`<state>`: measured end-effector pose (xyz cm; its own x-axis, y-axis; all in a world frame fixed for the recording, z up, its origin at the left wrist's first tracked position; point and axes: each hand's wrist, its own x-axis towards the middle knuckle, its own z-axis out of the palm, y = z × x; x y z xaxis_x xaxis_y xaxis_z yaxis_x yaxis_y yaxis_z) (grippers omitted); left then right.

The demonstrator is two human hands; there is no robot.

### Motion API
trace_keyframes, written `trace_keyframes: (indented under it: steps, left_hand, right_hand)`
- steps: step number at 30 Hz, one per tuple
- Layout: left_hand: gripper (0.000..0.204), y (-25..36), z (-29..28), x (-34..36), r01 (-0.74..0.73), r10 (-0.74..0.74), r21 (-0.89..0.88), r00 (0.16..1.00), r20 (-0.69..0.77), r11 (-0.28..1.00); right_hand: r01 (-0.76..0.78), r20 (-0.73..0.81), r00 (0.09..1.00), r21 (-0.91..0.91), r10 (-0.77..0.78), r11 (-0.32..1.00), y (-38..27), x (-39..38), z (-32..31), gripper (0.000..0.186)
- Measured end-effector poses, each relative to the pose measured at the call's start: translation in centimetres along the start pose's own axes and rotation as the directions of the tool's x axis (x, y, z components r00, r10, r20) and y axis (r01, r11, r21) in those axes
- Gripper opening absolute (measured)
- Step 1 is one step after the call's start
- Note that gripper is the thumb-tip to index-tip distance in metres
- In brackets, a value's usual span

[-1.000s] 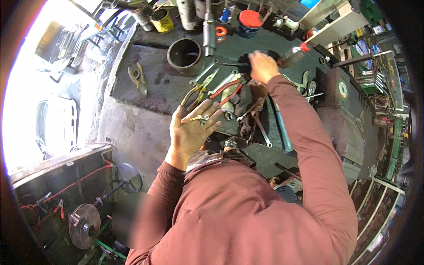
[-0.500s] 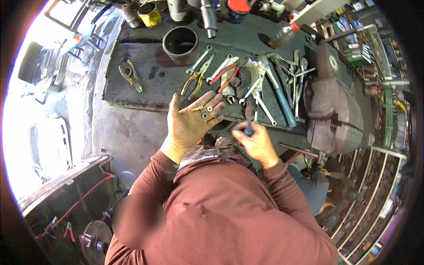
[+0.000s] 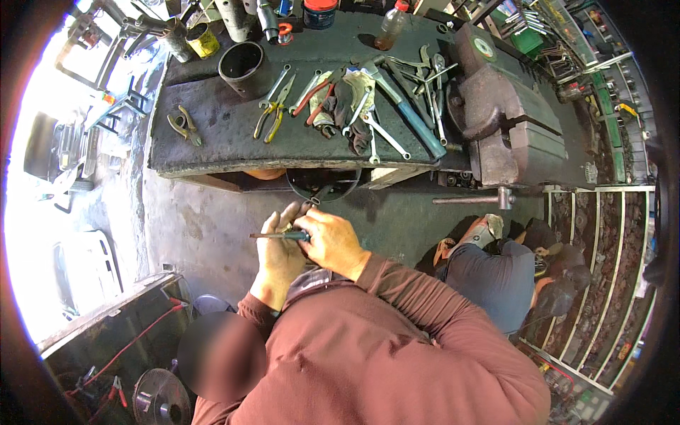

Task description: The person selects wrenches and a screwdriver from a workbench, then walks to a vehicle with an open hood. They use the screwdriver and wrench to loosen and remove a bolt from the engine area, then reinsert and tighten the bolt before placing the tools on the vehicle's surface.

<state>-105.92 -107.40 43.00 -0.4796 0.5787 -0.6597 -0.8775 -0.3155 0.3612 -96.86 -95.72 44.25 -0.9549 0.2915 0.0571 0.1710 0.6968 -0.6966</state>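
My left hand (image 3: pixel 278 258) is cupped, fingers curled up, in front of the bench; a brass-coloured bolt (image 3: pixel 285 228) shows partly in it. My right hand (image 3: pixel 333 241) meets it from the right and grips a screwdriver (image 3: pixel 273 235) with a blue handle, its shaft pointing left across the left hand's fingers. A small metal ring (image 3: pixel 312 203) shows at the fingertips, where the hands touch. Which hand bears the ring I cannot tell. Fingers hide the other small hardware.
Pliers (image 3: pixel 184 126), combination wrenches (image 3: pixel 386 136) and a blue-handled tool (image 3: pixel 418 127) lie on the dark workbench (image 3: pixel 212 145). A large vise (image 3: pixel 517 131) is mounted at its right. A metal pipe section (image 3: pixel 244 74) stands at the back left. Another person (image 3: pixel 489 283) crouches at the right.
The view has shifted, with the bench now farther off. My right hand brought the screwdriver left to my left hand, whose flat open palm has curled round the bolt and nuts.
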Motion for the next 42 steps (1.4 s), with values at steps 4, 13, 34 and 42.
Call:
trace_keyframes:
  steps: [4,13,34,42]
  left_hand:
    - [0.03,-1.9,-7.4,0.8,-0.007,0.025,-0.13,0.991,0.132,0.991]
    - [0.044,5.9,-7.7,-4.6,0.064,-0.032,-0.1,0.955,0.294,0.993]
    - [0.102,13.7,1.2,2.2,0.187,-0.091,-0.132,0.846,0.526,0.973]
    - [0.093,10.3,5.7,7.7,0.243,-0.134,-0.166,0.861,0.49,0.956]
  right_hand:
    - [-0.2,0.098,0.98,0.426,0.175,0.882,-2.5,-0.3,-0.9,0.038]
    - [-0.553,-0.486,0.752,-0.1,0.444,0.827,17.4,5.8,-12.6,0.039]
    - [-0.556,-0.351,0.822,-0.32,0.449,0.767,19.7,10.4,-12.4,0.037]
    - [-0.264,0.145,0.719,0.962,0.68,0.075,19.2,9.5,-14.7,0.036]
